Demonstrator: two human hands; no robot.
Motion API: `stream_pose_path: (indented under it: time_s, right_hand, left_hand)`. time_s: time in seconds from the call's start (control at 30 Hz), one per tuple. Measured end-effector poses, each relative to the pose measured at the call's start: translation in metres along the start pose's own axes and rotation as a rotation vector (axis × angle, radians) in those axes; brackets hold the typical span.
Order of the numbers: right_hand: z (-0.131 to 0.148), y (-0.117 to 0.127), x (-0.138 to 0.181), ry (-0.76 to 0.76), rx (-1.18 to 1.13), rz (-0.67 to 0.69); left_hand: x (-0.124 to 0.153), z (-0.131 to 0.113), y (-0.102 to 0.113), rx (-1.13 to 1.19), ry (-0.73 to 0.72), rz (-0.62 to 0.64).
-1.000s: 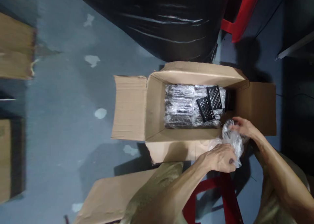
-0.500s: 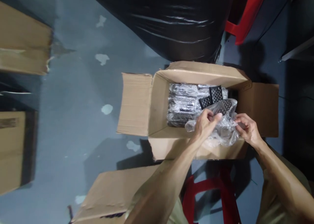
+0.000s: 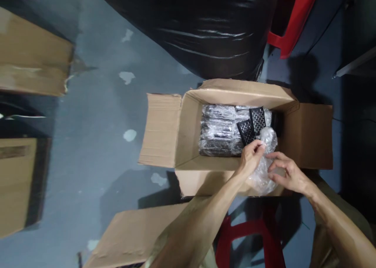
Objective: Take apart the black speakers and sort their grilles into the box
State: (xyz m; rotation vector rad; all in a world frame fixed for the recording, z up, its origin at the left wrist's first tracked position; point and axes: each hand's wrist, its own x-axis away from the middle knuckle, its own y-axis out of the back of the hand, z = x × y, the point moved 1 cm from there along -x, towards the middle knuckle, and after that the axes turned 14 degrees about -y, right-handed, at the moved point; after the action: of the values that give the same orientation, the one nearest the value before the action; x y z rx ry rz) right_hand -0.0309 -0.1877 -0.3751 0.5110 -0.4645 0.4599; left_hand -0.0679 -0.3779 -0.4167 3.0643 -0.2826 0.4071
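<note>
We see the left hand with its fingertips pinched together on the upper part of a clear plastic bag. The right hand closes on the film from 3 o'clock. Gripping from opposite sides seems to keep the crumpled film gathered and off the floor. The bag hangs over the near wall of the open cardboard box, its long axis running from 12 to 6 o'clock; we cannot tell which end is the mouth. Just at 11 o'clock of it, two perforated black pieces lie on wrapped bundles inside the box.
</note>
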Motion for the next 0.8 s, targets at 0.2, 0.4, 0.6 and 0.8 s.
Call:
stream_pose_path:
  time_s: [0.2, 0.4, 0.6, 0.8]
  right_hand:
    - [-0.017, 0.052, -0.007, -0.337, -0.137, -0.313]
    - [0.014, 0.035, 0.007, -0.357, -0.390, -0.160]
    - [0.020, 0.019, 0.016, -0.278, -0.537, 0.100]
    - [-0.037, 0.018, -0.110, -0.662, 0.063, -0.458]
  left_hand:
    - [0.036, -0.030, -0.016, -0.267, -0.716, 0.482]
    - [0.048, -0.041, 0.004, -0.155, -0.638, 0.113]
    - [0.048, -0.030, 0.027, -0.096, -0.269, 0.084]
    - [0.026, -0.026, 0.113, -0.636, -0.101, -0.283]
